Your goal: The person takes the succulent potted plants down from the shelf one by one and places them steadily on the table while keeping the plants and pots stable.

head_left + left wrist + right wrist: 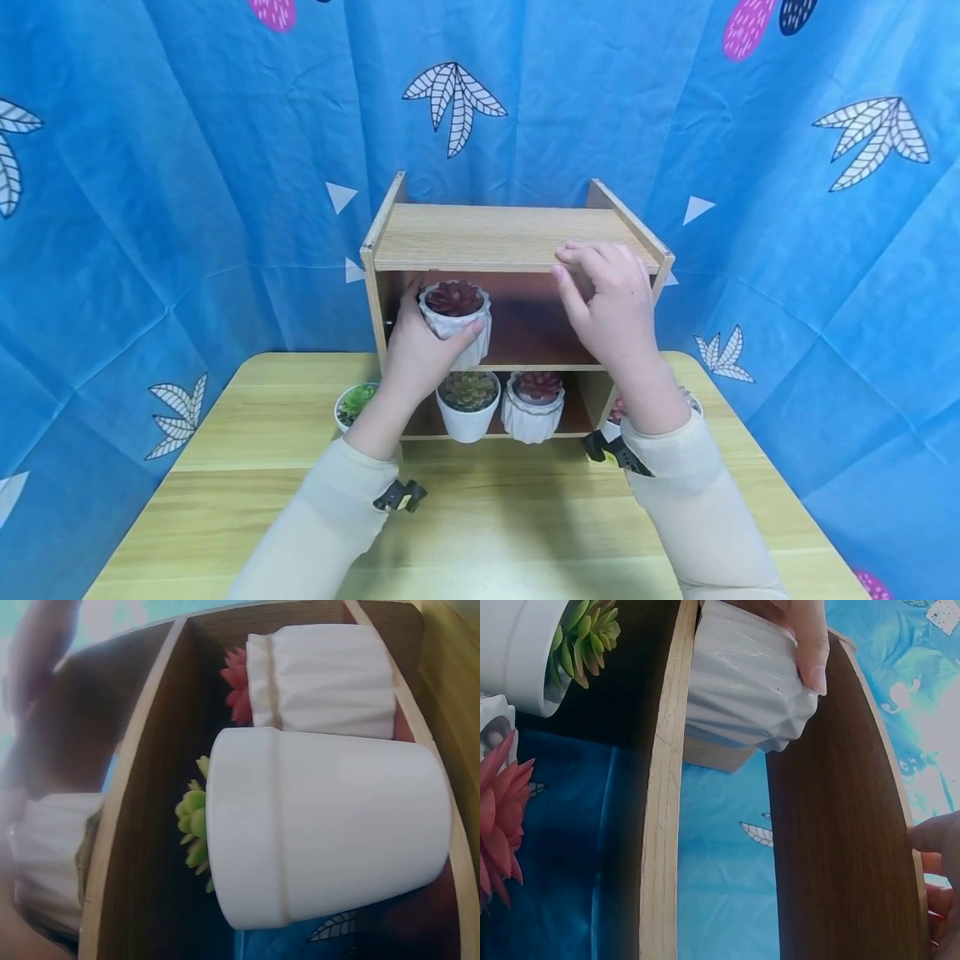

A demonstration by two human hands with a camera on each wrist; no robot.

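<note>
Currently, your left hand (417, 348) has its fingers curled round a ribbed white pot (474, 340) with a dark red succulent, at the left of the upper compartment of the wooden shelf (502, 229). Your right hand (618, 308), fingers loosely bent and grasping nothing, touches the top board's front edge. Below, a smooth white pot (468, 422) stands beside another ribbed pot (532, 419).

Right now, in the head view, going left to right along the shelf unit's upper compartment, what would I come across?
Left side panel, left hand, the ribbed white pot it grips with a dark red plant, right hand, right side panel.
</note>
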